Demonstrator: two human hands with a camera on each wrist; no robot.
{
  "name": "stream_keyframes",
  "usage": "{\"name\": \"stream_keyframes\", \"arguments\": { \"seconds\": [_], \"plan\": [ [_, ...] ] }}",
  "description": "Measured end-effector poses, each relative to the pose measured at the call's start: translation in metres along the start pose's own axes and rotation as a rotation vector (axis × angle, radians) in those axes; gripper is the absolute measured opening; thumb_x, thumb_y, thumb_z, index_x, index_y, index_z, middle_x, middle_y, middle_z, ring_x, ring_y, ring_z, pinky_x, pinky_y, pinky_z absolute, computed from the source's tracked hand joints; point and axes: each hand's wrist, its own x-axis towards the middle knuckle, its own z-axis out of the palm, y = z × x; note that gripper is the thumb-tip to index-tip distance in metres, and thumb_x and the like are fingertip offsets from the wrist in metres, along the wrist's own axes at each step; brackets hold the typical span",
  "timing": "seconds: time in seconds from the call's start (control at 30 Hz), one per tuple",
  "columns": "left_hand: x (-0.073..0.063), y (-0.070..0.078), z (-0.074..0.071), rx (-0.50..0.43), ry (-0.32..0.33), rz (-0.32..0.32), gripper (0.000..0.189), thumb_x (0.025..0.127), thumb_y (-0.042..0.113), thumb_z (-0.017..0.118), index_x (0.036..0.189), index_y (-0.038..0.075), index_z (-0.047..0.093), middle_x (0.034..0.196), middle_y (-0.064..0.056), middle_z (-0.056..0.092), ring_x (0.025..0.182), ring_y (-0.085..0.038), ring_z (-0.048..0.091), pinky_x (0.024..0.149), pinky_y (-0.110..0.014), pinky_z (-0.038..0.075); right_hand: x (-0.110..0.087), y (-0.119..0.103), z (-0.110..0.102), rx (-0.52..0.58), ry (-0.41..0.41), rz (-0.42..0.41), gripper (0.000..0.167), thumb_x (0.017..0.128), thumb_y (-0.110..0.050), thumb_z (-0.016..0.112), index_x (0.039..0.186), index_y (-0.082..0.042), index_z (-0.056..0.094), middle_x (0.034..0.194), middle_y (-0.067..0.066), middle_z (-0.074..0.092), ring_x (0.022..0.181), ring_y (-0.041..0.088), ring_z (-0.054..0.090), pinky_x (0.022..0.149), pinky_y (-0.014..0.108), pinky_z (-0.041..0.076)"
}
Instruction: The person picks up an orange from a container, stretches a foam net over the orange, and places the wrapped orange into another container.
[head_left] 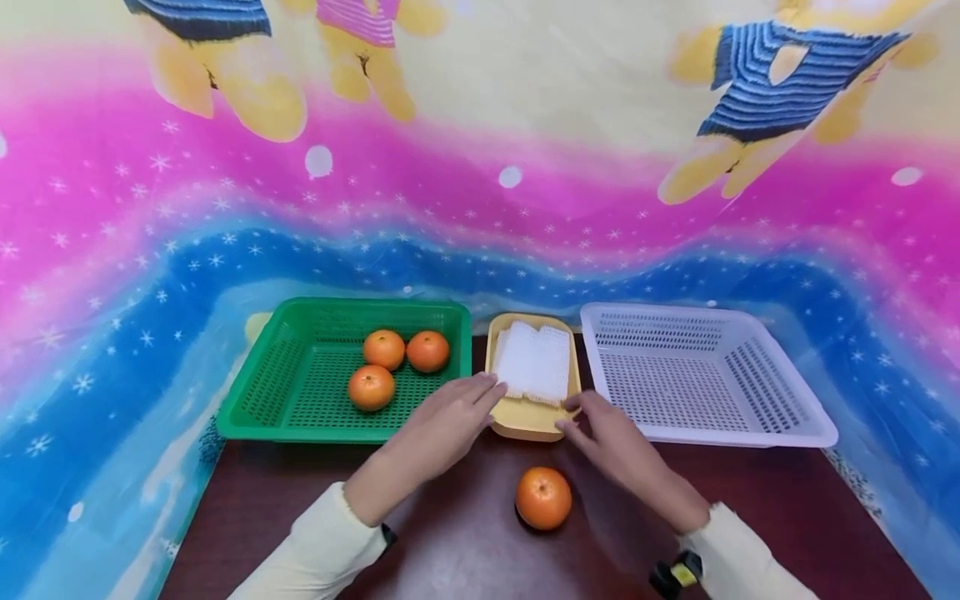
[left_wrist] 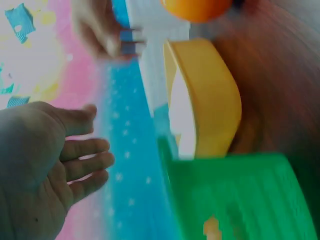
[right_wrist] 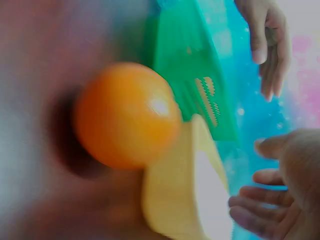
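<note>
Between the two baskets stands a yellow tray [head_left: 527, 423] with white netted foam sleeves [head_left: 534, 360] lying in it. My left hand [head_left: 444, 421] is over its near left side, fingers loosely extended and holding nothing; the left wrist view shows this hand [left_wrist: 47, 165] with a bare palm. Over the tray's near right corner is my right hand [head_left: 617, 442], its fingers slightly bent and apart. Nothing is in that hand [right_wrist: 280, 190] in the right wrist view. An orange [head_left: 543, 498] sits on the table in front of the tray, between my forearms.
At the left a green basket [head_left: 247, 427] holds three oranges [head_left: 371, 387]. A white basket [head_left: 813, 429] stands to the right, with no fruit visible inside. The dark brown table [head_left: 465, 550] ends at a patterned cloth [head_left: 480, 208] behind.
</note>
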Motion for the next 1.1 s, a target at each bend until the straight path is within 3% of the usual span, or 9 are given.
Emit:
{"name": "stream_keyframes", "arguments": {
  "seconds": [0.17, 0.27, 0.4, 0.57, 0.7, 0.87, 1.1],
  "plan": [
    [0.021, 0.012, 0.019, -0.055, -0.091, -0.058, 0.063, 0.1, 0.007, 0.062, 0.156, -0.003, 0.036, 0.149, -0.017, 0.056, 0.136, -0.027, 0.058, 0.109, -0.033, 0.052, 0.05, -0.005, -0.009, -0.114, -0.071, 0.031, 0.033, 0.102, -0.02, 0.065, 0.123, 0.004, 0.06, 0.117, 0.021, 0.066, 0.098, 0.03, 0.069, 0.081, 0.044, 0.06],
    [0.028, 0.017, 0.03, 0.022, -0.142, -0.054, 0.057, 0.098, 0.004, 0.062, 0.151, -0.003, 0.044, 0.148, -0.017, 0.057, 0.137, -0.026, 0.058, 0.112, -0.032, 0.05, 0.075, -0.005, -0.009, -0.207, -0.12, 0.06, 0.037, 0.102, -0.018, 0.064, 0.127, 0.008, 0.057, 0.116, 0.025, 0.066, 0.097, 0.033, 0.068, 0.082, 0.046, 0.059],
    [0.032, 0.028, 0.048, 0.167, -0.196, -0.04, 0.043, 0.101, 0.004, 0.058, 0.143, 0.003, 0.056, 0.145, -0.012, 0.061, 0.138, -0.024, 0.057, 0.115, -0.033, 0.048, 0.098, -0.002, -0.005, -0.272, -0.149, 0.115, 0.034, 0.102, -0.015, 0.063, 0.123, 0.011, 0.057, 0.1, 0.024, 0.069, 0.088, 0.033, 0.069, 0.074, 0.043, 0.06],
    [0.03, 0.04, 0.072, 0.207, -0.255, -0.095, 0.04, 0.105, 0.003, 0.048, 0.143, 0.009, 0.059, 0.147, -0.009, 0.059, 0.142, -0.024, 0.053, 0.114, -0.039, 0.049, 0.114, -0.005, 0.004, -0.293, -0.15, 0.222, 0.038, 0.102, -0.016, 0.063, 0.125, 0.013, 0.056, 0.091, 0.022, 0.07, 0.079, 0.033, 0.072, 0.067, 0.041, 0.06],
    [0.023, 0.041, 0.083, 0.213, -0.224, -0.104, 0.038, 0.104, 0.003, 0.049, 0.139, 0.01, 0.063, 0.143, -0.01, 0.063, 0.14, -0.025, 0.054, 0.115, -0.043, 0.047, 0.121, -0.011, 0.016, -0.314, -0.151, 0.31, 0.047, 0.101, -0.021, 0.066, 0.131, 0.014, 0.054, 0.096, 0.024, 0.071, 0.084, 0.035, 0.073, 0.074, 0.044, 0.063],
    [0.017, 0.039, 0.092, 0.225, -0.155, -0.093, 0.036, 0.102, 0.002, 0.051, 0.135, 0.007, 0.065, 0.139, -0.011, 0.065, 0.138, -0.025, 0.057, 0.117, -0.042, 0.046, 0.125, -0.011, 0.031, -0.317, -0.139, 0.35, 0.048, 0.098, -0.022, 0.071, 0.13, 0.011, 0.056, 0.101, 0.025, 0.071, 0.092, 0.038, 0.072, 0.081, 0.047, 0.062],
    [0.015, 0.037, 0.099, 0.251, -0.085, -0.069, 0.034, 0.101, 0.004, 0.053, 0.132, 0.008, 0.067, 0.137, -0.009, 0.067, 0.135, -0.023, 0.06, 0.117, -0.043, 0.046, 0.128, -0.004, 0.049, -0.268, -0.079, 0.428, 0.073, 0.094, -0.022, 0.075, 0.144, 0.014, 0.038, 0.123, 0.039, 0.061, 0.118, 0.053, 0.06, 0.093, 0.057, 0.057]
  ]
}}
